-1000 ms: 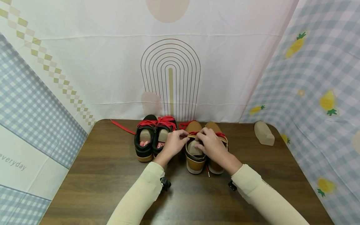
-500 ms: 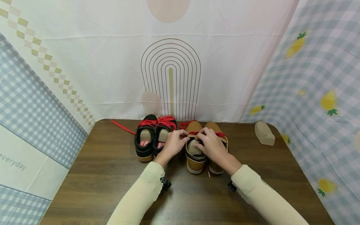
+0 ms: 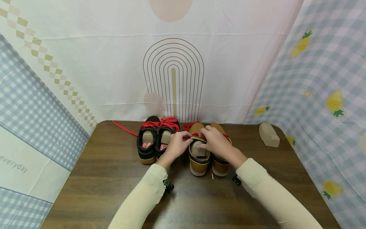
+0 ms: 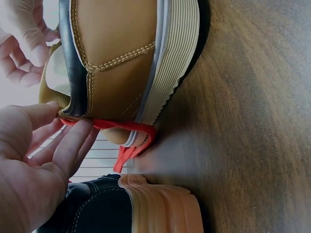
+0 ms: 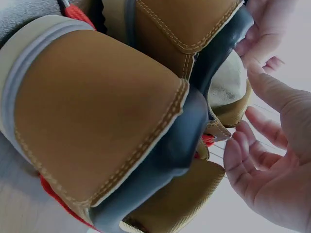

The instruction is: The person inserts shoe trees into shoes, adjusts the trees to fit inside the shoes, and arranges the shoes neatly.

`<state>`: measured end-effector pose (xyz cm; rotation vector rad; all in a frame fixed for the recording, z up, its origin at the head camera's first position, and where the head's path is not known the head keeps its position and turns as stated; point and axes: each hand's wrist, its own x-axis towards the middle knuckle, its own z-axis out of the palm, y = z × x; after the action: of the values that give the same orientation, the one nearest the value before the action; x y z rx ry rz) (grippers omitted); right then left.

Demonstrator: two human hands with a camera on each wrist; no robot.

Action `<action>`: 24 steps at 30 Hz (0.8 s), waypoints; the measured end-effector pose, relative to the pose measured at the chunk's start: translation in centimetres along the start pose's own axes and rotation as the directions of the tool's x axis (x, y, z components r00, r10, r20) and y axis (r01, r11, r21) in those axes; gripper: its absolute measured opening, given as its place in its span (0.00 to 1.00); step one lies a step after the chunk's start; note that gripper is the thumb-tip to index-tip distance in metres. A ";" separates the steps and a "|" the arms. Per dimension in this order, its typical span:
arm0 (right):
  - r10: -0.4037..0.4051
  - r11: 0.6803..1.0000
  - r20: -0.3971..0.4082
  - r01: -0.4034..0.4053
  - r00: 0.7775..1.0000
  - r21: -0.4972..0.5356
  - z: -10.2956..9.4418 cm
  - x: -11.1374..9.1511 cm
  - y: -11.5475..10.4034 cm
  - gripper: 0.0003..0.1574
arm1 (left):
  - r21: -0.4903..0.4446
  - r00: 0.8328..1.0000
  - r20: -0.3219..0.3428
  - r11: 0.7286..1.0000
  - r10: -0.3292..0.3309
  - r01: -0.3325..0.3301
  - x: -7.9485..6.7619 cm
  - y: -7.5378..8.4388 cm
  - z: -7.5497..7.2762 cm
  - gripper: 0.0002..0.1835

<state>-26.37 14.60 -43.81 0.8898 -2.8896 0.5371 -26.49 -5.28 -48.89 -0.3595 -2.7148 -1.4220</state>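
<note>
A tan shoe (image 3: 199, 167) with a dark collar and red lace stands between my hands, its heel toward me. A beige foot-shaped insert (image 3: 198, 149) fills its opening. With thumb and fingers, my left hand (image 3: 178, 147) pinches the left eyelet edge beside the tongue, the red lace (image 4: 109, 125) running just below. My right hand (image 3: 215, 142) holds the tongue (image 5: 233, 114) from the right, thumb on the inner side and fingers over the front. Its exact contact is partly hidden. The matching tan shoe (image 3: 219, 168) stands close on the right, partly under my right hand.
A pair of black shoes (image 3: 146, 152) with red laces stands just left of my left hand. One flat red lace end (image 3: 125, 128) trails across the wooden table (image 3: 108, 178). At the back right corner lies a loose beige insert (image 3: 268, 135). Patterned cloths hang behind and at the sides.
My right hand has shifted slightly, its wrist a little higher and further right. More of the tongue's yellowish edge shows between the hands. The left hand keeps its place.
</note>
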 end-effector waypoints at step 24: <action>-0.025 0.996 -0.009 0.024 1.000 -0.082 1.4 1.2 0.4 0.30 | 0.003 1.000 -0.001 1.000 -0.008 0.008 0.0 0.0 0.0 0.08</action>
<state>-27.56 13.74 -45.04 0.9070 -2.8644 0.4173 -26.50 -5.27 -48.92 -0.3479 -2.7202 -1.4189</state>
